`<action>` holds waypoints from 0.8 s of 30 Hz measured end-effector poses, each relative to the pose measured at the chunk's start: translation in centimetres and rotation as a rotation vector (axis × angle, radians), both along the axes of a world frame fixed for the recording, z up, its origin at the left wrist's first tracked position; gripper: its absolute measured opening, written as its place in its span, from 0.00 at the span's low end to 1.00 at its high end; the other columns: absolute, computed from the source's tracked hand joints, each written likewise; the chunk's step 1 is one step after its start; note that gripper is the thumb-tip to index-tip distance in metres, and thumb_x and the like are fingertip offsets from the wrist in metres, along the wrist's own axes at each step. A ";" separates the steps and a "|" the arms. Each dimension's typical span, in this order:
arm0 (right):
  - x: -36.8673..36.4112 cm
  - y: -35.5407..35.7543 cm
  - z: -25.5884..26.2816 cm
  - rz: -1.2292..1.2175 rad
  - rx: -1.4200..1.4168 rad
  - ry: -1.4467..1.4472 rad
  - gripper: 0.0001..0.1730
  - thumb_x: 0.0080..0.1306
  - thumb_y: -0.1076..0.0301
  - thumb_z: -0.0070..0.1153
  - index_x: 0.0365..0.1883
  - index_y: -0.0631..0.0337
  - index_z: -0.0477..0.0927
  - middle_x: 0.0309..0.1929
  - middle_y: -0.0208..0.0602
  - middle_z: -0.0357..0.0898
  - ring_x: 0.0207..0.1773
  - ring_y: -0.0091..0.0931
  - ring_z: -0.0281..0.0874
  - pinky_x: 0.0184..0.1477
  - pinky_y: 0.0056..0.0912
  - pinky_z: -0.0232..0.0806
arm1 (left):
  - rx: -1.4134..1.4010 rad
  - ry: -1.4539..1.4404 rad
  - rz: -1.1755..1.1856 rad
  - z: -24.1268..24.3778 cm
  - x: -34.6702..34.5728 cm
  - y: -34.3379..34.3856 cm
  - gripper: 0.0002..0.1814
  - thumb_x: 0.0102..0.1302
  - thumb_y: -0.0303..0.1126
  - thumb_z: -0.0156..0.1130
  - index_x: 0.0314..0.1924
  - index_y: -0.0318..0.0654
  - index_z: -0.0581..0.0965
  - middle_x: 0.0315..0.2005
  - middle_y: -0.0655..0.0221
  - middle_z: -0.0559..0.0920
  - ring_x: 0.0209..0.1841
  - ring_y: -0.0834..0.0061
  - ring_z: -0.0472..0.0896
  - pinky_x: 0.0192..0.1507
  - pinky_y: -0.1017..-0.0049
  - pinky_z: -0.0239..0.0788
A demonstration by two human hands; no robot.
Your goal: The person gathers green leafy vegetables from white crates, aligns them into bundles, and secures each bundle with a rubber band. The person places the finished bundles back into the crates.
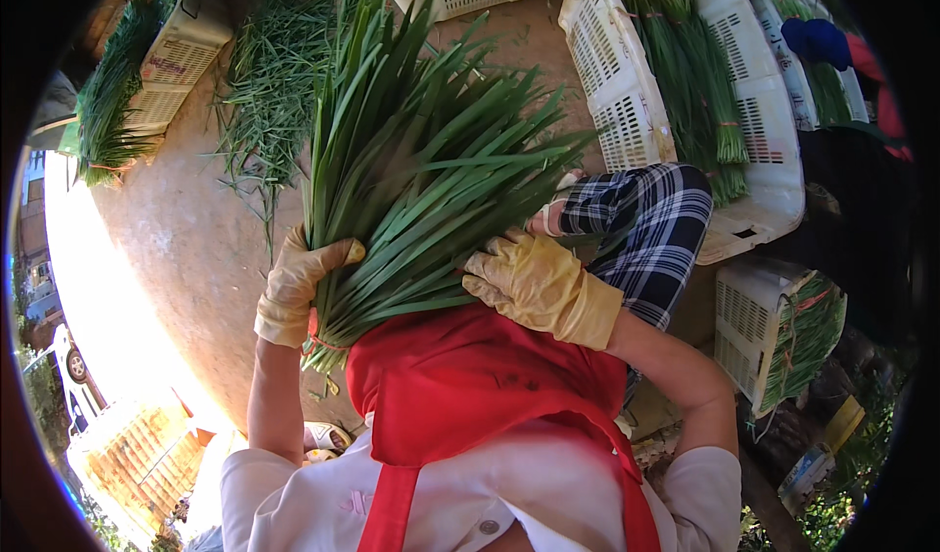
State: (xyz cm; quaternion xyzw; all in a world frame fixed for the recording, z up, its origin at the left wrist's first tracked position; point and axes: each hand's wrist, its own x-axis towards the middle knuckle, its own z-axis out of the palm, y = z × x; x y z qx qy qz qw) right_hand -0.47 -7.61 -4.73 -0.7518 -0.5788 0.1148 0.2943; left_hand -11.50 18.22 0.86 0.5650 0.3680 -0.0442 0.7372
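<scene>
A large bunch of green garlic chives (418,163) leans across my lap, its leaf tips fanned out away from me. An orange-red tie (316,332) circles the pale stem ends at the lower left. My left hand (301,280), in a yellowish rubber glove, grips the bunch's left side above the tie, thumb laid over the leaves. On the other side my right hand (543,288), gloved alike, has its fingers bent against the lower right leaves; its fingertips are partly hidden. A red apron (485,376) lies under the stems.
Loose chive leaves (272,82) litter the concrete floor at the upper left. A white plastic crate (624,89) holds tied bunches at the upper right. More crates stand left (165,75) and right (749,324). Another person's blue-gloved hand (819,42) reaches over a far-right crate.
</scene>
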 end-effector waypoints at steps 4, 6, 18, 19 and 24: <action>0.9 0.1 3.5 -0.136 0.236 0.212 0.11 0.60 0.70 0.61 0.42 0.57 0.80 0.29 0.33 0.76 0.35 0.33 0.74 0.37 0.35 0.69 | 0.015 0.022 0.014 0.3 0.0 -0.4 0.16 0.55 0.23 0.72 0.45 0.37 0.83 0.34 0.71 0.86 0.33 0.81 0.83 0.40 0.78 0.76; 2.2 -0.1 6.6 -0.256 0.325 0.068 0.11 0.57 0.70 0.65 0.38 0.57 0.79 0.25 0.30 0.75 0.32 0.33 0.73 0.34 0.35 0.69 | 0.028 0.023 0.029 0.8 0.2 -0.9 0.16 0.55 0.23 0.72 0.45 0.37 0.82 0.34 0.71 0.86 0.34 0.81 0.83 0.40 0.78 0.76; 7.6 1.4 6.7 -0.292 -0.197 -0.018 0.28 0.61 0.40 0.60 0.25 0.59 0.74 0.25 0.41 0.78 0.30 0.40 0.79 0.30 0.41 0.70 | 0.055 0.075 -0.006 0.9 0.7 -1.6 0.16 0.54 0.21 0.72 0.45 0.37 0.82 0.34 0.71 0.86 0.34 0.81 0.82 0.41 0.78 0.76; 7.4 1.6 6.5 -0.193 -0.117 -0.068 0.26 0.63 0.42 0.59 0.26 0.58 0.74 0.25 0.40 0.77 0.31 0.38 0.79 0.31 0.40 0.70 | 0.062 0.083 -0.007 0.9 0.7 -1.6 0.16 0.54 0.21 0.72 0.45 0.38 0.82 0.34 0.71 0.86 0.34 0.81 0.82 0.41 0.78 0.76; 5.2 1.7 3.7 -0.064 0.180 -0.277 0.04 0.63 0.65 0.53 0.31 0.52 0.73 0.26 0.29 0.74 0.30 0.28 0.77 0.30 0.34 0.72 | 0.057 0.052 -0.001 0.7 0.8 -1.5 0.17 0.53 0.20 0.72 0.45 0.37 0.83 0.34 0.71 0.86 0.34 0.81 0.82 0.41 0.77 0.75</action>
